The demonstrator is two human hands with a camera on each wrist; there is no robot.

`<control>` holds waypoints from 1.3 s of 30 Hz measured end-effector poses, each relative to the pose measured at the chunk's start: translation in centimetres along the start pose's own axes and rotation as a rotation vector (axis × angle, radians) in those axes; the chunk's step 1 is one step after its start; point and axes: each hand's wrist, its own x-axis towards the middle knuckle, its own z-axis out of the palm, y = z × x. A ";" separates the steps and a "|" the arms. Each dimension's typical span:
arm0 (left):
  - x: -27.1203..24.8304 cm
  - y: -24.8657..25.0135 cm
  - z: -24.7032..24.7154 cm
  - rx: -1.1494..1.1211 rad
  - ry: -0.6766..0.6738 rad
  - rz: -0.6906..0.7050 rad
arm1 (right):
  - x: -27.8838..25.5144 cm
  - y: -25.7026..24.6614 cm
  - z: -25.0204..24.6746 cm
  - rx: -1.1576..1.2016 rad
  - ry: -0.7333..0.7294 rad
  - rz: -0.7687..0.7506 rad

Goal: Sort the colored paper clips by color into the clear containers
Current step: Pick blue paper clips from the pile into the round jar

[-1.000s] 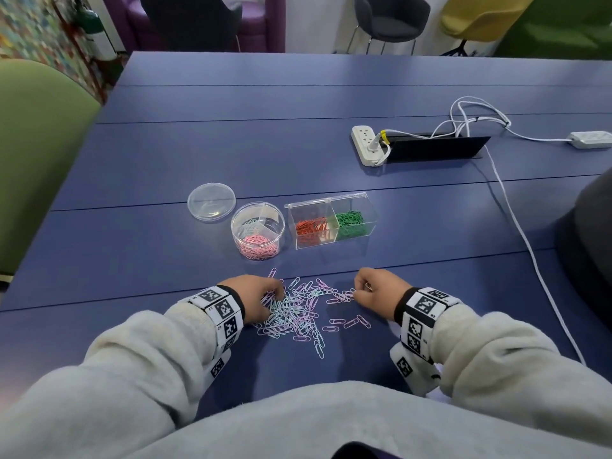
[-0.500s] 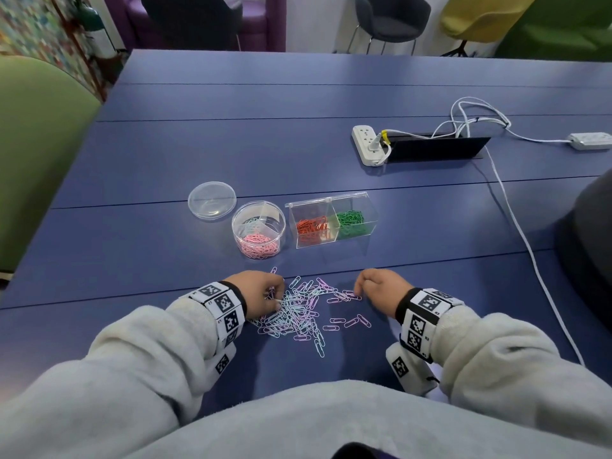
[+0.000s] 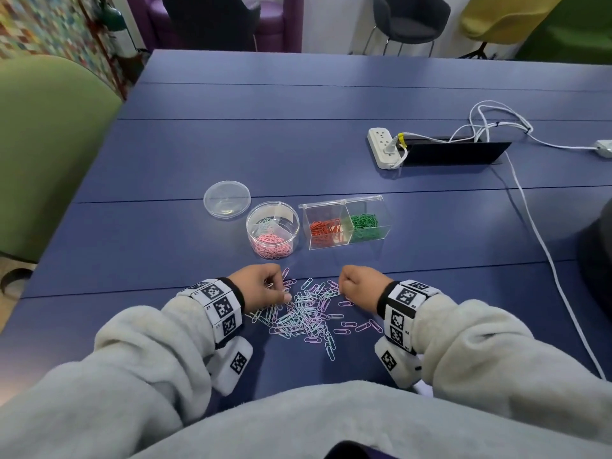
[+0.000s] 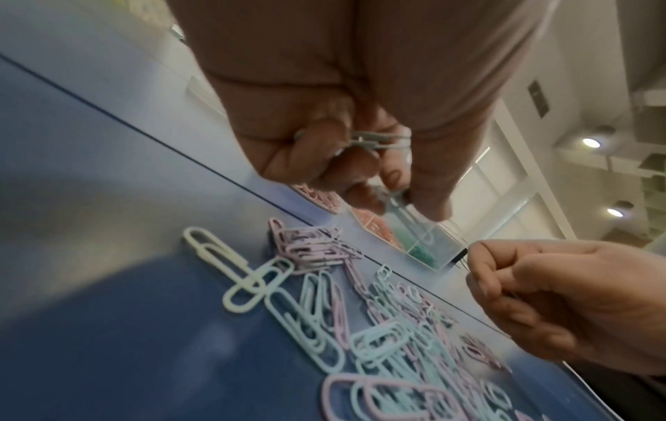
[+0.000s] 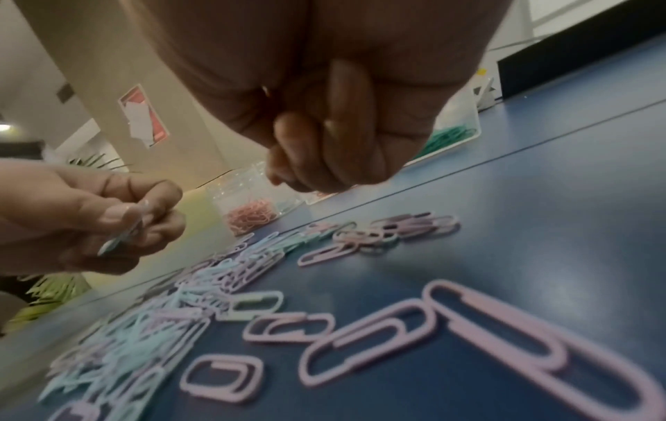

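Left hand [image 4: 346,119] pinches pale clips [image 4: 382,142] above the pile [image 3: 304,318]; right hand [image 3: 359,284] is curled, seemingly holding nothing, on the desk [image 3: 231,144].

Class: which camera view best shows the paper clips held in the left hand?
The left wrist view: pale clips sit bunched in the left hand's curled fingers. The right wrist view shows one clip end poking out. In the head view the hand hides nearly all of them.
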 end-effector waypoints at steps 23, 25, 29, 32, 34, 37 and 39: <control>1.4 -0.2 -0.7 -0.577 -0.006 -0.190 | -0.5 0.3 1.1 -0.232 -0.156 -0.085; 1.5 -0.4 -1.0 -0.599 0.028 -0.217 | -0.5 0.7 0.6 -0.140 -0.109 -0.034; 1.4 -0.4 -1.3 -0.562 -0.016 -0.241 | -0.2 1.3 -0.6 -0.015 -0.039 0.001; 1.2 -0.2 -1.1 -0.539 -0.039 -0.204 | 0.1 1.1 -1.0 0.092 0.001 0.018; 1.2 -0.1 -1.0 -0.526 -0.047 -0.189 | 0.3 1.1 -1.2 0.156 0.007 0.052; 1.1 -0.3 -0.7 -0.627 -0.040 -0.214 | 0.4 1.2 -1.2 0.200 0.005 0.072; 1.1 -0.3 -0.7 -0.687 -0.027 -0.224 | 0.6 1.2 -1.0 0.182 -0.005 0.088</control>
